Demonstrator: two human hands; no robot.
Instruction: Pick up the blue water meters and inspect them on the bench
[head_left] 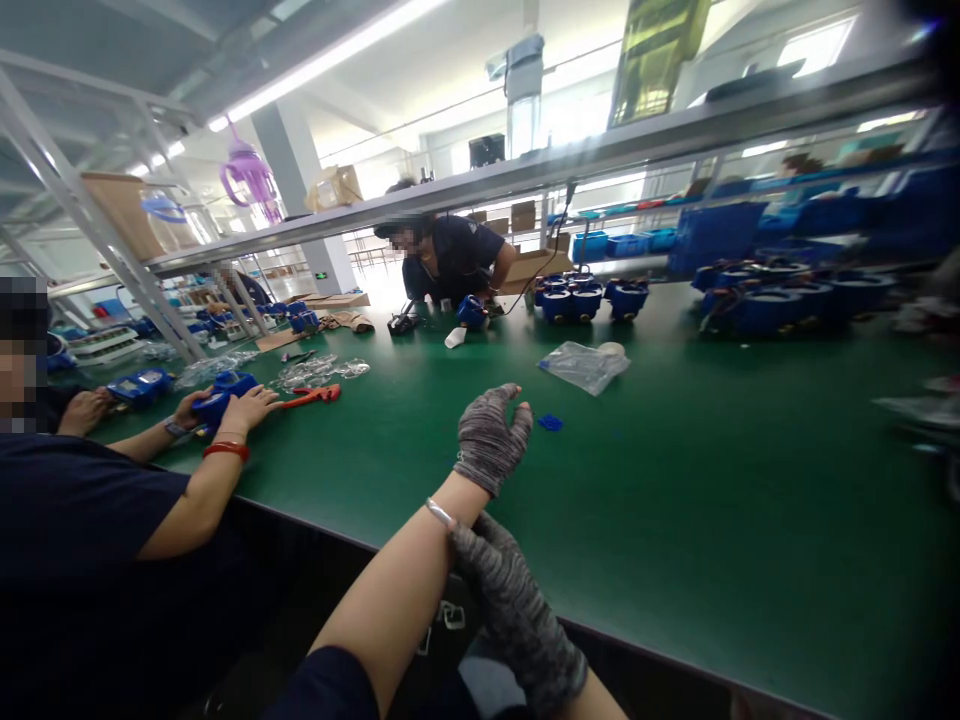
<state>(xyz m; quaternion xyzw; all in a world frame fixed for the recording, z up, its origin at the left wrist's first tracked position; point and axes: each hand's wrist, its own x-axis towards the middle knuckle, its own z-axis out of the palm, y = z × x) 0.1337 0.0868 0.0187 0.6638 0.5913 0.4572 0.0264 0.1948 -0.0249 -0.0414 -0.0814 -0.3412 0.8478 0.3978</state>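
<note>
My left hand (493, 438), in a grey knitted fingerless glove, is held out over the green table (675, 480). Its thumb stands apart from the fingers and nothing is in it. Around that wrist sits a silver bracelet (439, 513). My right hand (517, 610), gloved alike, is closed at the left wrist by the bracelet; its fingertips are partly hidden behind the forearm. Just right of my left hand lies a small pile of blue parts (550, 423). Beyond it is a clear plastic bag (586, 366) with a roll of tape (611, 350) at its edge.
At left, a co-worker's hands (244, 408) hold a blue meter-like unit (217, 398) near an orange-handled wrench (315, 397). Another person (457, 255) leans over the far side. Blue units (570, 300) stand along the back beneath an overhead shelf (450, 190).
</note>
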